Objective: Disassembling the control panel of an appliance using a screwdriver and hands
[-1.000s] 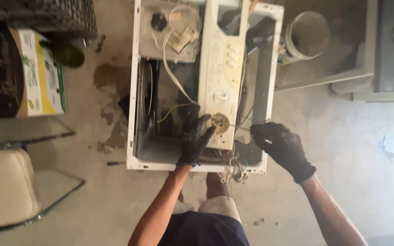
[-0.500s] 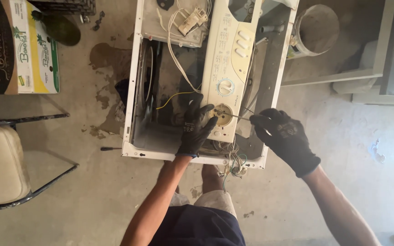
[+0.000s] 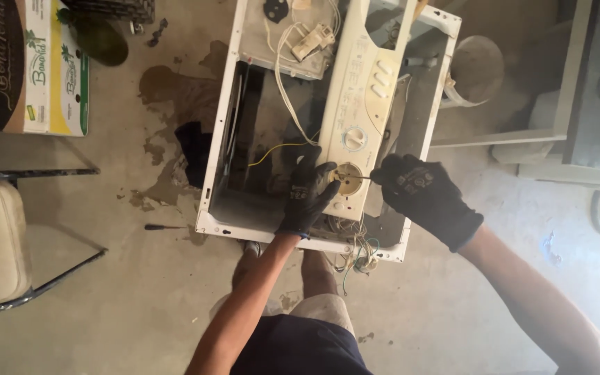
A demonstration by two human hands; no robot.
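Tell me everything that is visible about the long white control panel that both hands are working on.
The control panel is a long, narrow, cream-white strip, plastic by its look, lying slantwise across the open white appliance casing. It carries pale push buttons, one round dial, and a yellowish round socket near its lower end. The gloved left hand rests against that end; the gloved right hand points a thin tool into the socket.

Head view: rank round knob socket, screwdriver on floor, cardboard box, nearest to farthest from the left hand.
From the left hand:
1. Round knob socket on the cream control panel, just right of the fingers.
2. Screwdriver on the floor, left of the appliance frame.
3. Cardboard box, far upper left.
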